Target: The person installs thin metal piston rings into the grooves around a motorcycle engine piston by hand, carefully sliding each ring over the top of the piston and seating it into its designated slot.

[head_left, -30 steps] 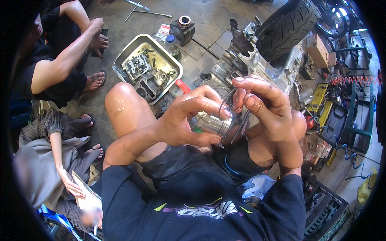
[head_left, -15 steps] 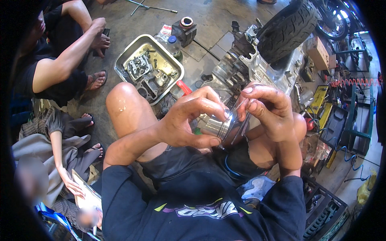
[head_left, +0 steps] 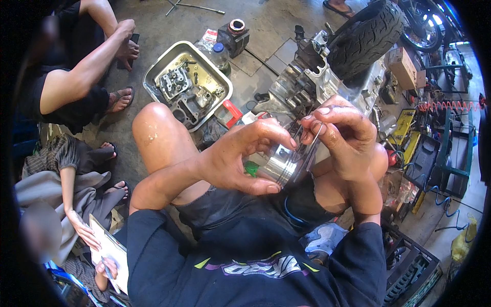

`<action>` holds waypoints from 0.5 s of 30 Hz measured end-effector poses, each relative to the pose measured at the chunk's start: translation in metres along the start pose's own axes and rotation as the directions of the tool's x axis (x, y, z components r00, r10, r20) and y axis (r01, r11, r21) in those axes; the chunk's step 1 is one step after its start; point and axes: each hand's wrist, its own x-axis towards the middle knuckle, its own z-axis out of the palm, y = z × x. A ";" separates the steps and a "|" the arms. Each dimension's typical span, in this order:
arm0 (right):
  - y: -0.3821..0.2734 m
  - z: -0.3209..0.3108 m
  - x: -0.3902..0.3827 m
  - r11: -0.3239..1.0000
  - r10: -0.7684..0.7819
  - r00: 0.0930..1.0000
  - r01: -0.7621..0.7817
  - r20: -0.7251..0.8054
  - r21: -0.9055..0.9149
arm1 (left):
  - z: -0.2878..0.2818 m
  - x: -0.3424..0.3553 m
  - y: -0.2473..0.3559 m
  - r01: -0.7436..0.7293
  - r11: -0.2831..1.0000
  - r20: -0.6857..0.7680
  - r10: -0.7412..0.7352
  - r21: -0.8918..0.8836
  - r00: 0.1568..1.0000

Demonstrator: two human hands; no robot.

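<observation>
Above my lap, my left hand (head_left: 225, 158) grips a shiny metal piston (head_left: 279, 169), thumb below and fingers over its top. Grooves run around the piston near its right end. My right hand (head_left: 348, 138) pinches thin piston rings (head_left: 309, 157) between thumb and fingertips. Seen nearly edge-on, the rings hang close beside the grooved end; whether they touch it I cannot tell. My left fingertips reach close to the rings. Beyond my hands stands an opened engine block (head_left: 302, 84), partly hidden by my right hand.
A tray (head_left: 228, 84) of engine parts lies beyond my left knee, near a blue-capped bottle (head_left: 219, 55) and a red-handled object (head_left: 232, 111). A large tyre (head_left: 365, 38) stands behind the engine. Two people sit at left, one beside a clipboard (head_left: 115, 256). Tool cases (head_left: 417, 158) lie at right.
My hands have shifted slightly; more of the piston's side shows between my left thumb and fingers. My right fingers still pinch the rings. A hand with a pen now shows over the clipboard.
</observation>
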 end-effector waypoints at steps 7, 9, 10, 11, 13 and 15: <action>-0.001 -0.002 0.003 0.986 -0.104 0.993 0.111 0.057 -0.128 | -0.006 0.002 -0.001 -0.046 0.990 0.006 0.045 0.134 0.999; -0.002 -0.002 0.002 0.985 -0.087 0.994 0.096 0.069 -0.144 | -0.006 0.002 0.000 -0.038 0.987 -0.004 0.039 0.156 0.999; -0.003 -0.002 0.002 0.984 -0.077 0.994 0.087 0.074 -0.153 | -0.005 0.002 -0.001 -0.032 0.989 -0.015 0.034 0.146 0.999; -0.004 -0.002 0.001 0.984 -0.066 0.995 0.078 0.079 -0.162 | -0.004 0.001 -0.001 -0.025 0.990 -0.026 0.029 0.137 0.999; -0.003 -0.003 0.002 0.976 -0.086 0.991 0.104 0.099 -0.190 | -0.004 0.001 -0.002 -0.019 0.991 -0.033 0.024 0.132 0.999; -0.002 -0.003 0.003 0.969 -0.103 0.988 0.126 0.117 -0.211 | -0.005 0.002 -0.003 -0.023 0.990 -0.025 0.027 0.141 0.999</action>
